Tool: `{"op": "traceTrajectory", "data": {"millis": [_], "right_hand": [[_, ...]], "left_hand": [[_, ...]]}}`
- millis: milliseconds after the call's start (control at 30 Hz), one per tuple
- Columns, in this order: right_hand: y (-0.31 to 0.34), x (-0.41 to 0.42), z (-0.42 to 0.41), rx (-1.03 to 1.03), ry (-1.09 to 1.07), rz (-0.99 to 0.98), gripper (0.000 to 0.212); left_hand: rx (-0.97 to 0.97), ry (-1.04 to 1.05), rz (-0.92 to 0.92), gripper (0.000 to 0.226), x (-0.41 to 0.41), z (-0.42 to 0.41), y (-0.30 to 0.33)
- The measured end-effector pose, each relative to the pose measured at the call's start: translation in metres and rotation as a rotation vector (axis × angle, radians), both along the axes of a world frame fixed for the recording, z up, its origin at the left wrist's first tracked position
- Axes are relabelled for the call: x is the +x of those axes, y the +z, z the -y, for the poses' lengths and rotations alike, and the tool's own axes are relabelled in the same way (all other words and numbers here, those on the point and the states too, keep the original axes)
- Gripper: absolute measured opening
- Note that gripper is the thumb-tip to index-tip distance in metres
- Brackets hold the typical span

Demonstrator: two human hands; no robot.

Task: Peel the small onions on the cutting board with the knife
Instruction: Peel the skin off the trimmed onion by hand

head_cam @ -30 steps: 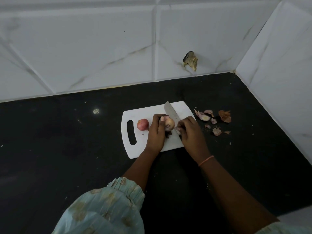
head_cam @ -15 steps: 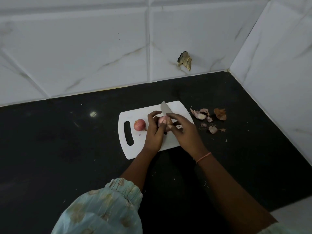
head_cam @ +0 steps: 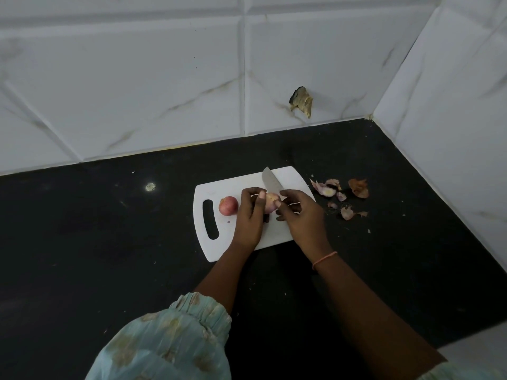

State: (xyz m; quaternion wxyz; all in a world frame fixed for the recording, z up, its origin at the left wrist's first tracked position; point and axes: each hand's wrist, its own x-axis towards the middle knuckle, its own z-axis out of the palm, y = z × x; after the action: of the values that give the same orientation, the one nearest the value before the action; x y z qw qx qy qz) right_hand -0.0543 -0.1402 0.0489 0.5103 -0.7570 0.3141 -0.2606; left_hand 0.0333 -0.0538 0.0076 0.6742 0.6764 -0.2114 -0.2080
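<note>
A white cutting board (head_cam: 290,176) with a handle slot lies on the black counter. My left hand (head_cam: 249,215) grips a small pale onion (head_cam: 271,202) over the board's middle. My right hand (head_cam: 301,218) holds the knife (head_cam: 270,181); its blade points away from me and lies against the onion's right side, and my thumb presses on the onion. The knife handle is hidden in my hand. A second small onion (head_cam: 228,205), reddish with its skin on, rests on the board left of my left hand.
Several loose onion skins (head_cam: 343,193) lie on the black counter (head_cam: 109,229) right of the board. White tiled walls (head_cam: 164,78) close the back and right side. A broken hole (head_cam: 301,101) shows in the back tile.
My right hand has shifted from beside the onion onto it, thumb now pressing its top. The knife blade stays against the onion. The camera view moved slightly.
</note>
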Motion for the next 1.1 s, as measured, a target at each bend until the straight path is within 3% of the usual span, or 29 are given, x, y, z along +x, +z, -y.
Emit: {"op": "traceTrajectory", "data": {"millis": [100, 300, 533, 767, 867, 967, 1100], "right_hand": [[0.0002, -0.0036, -0.0002, -0.209, 0.049, -0.002, 0.023], [-0.0033, -0.0074, 0.0018, -0.327, 0.036, 0.011, 0.02], [-0.0062, -0.0084, 0.001, -0.246, -0.007, 0.017, 0.013], [-0.0042, -0.0092, 0.0001, -0.167, -0.001, 0.034, 0.007], [0.0001, -0.0086, 0.0036, -0.064, 0.069, 0.049, 0.014], [-0.002, -0.0088, 0.0045, -0.156, 0.169, 0.001, 0.03], [-0.0061, -0.0091, 0.0035, -0.1, 0.141, 0.044, 0.02]], "left_hand": [[0.001, -0.015, 0.005, 0.017, -0.0009, 0.0015, 0.0012], [0.003, -0.026, 0.01, 0.023, -0.0023, 0.0025, 0.0005], [-0.018, -0.016, 0.031, 0.041, -0.0043, 0.0034, 0.0015], [-0.01, -0.022, 0.023, 0.037, -0.0039, 0.0021, -0.0006], [-0.028, 0.004, -0.017, 0.032, -0.0034, 0.0019, 0.0011], [-0.028, 0.025, -0.035, 0.036, -0.0042, 0.0026, 0.0027], [-0.043, 0.028, -0.035, 0.055, -0.0044, 0.0023, 0.0023]]}}
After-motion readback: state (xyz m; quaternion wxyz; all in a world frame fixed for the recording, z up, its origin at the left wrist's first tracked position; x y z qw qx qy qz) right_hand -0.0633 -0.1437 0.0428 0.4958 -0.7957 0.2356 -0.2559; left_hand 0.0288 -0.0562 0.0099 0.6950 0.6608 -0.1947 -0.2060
